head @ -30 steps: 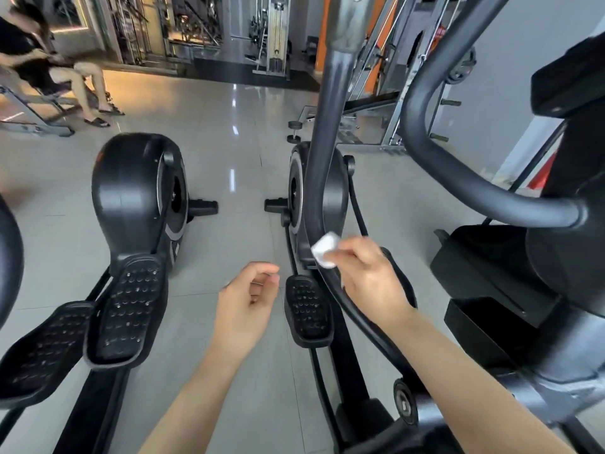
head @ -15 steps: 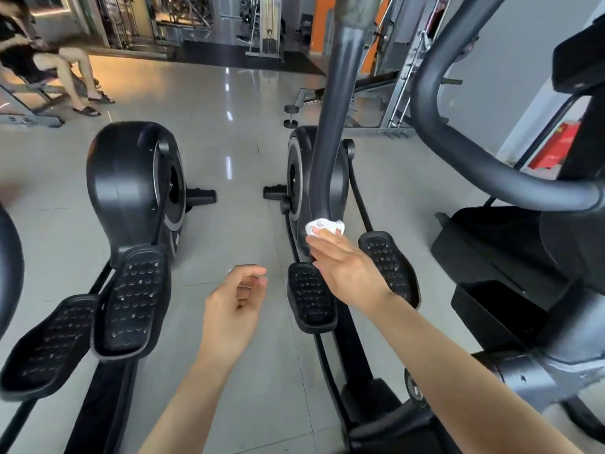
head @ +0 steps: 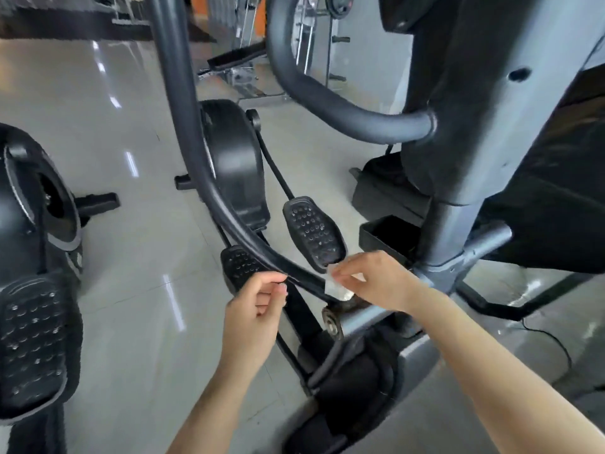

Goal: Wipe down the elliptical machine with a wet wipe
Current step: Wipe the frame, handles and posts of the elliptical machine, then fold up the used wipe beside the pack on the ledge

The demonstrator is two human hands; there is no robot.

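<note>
Currently the wiping is under way: the right hand has its grip pinched on a crumpled white wet wipe, pressed against the low end of the elliptical's curved black swing arm. The left hand hangs loosely curled beside the bar, grasping nothing. Next, I judge, comes the joint below or the studded black pedals.

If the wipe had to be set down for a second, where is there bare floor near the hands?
Bare tile floor lies between the neighbouring machine's pedal and the left hand. It is crowded around the right hand and wipe: curved bar, two pedals and the pivot all meet there.

Open floor (left of bar)
</note>
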